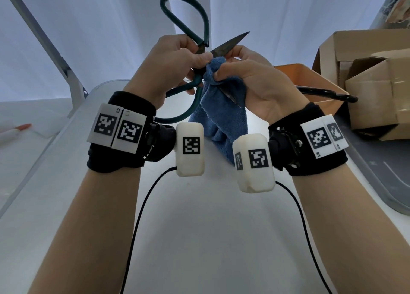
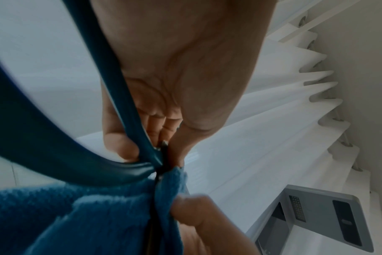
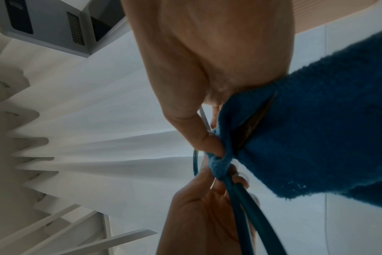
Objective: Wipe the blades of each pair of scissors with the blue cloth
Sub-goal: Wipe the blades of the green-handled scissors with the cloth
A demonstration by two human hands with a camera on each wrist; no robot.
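Large scissors (image 1: 230, 44) with dark green loop handles (image 1: 186, 16) are held up above the white table, blades spread apart. My left hand (image 1: 177, 60) grips them at the pivot, where the handles (image 2: 61, 155) meet. My right hand (image 1: 239, 71) pinches the blue cloth (image 1: 221, 114) around the base of the lower blade (image 1: 233, 98), whose tip pokes out below the cloth. In the right wrist view the cloth (image 3: 316, 138) folds over the blade (image 3: 253, 124). A second pair with black handles (image 1: 328, 94) lies in the orange tray (image 1: 295, 71).
Cardboard boxes (image 1: 377, 83) stand at the right behind a grey tray (image 1: 377, 182). A white tray rim (image 1: 73, 120) runs along the left, with a red-tipped pen (image 1: 15, 130) beyond it. White curtains hang behind. Black cables (image 1: 142, 216) trail from the wrist cameras.
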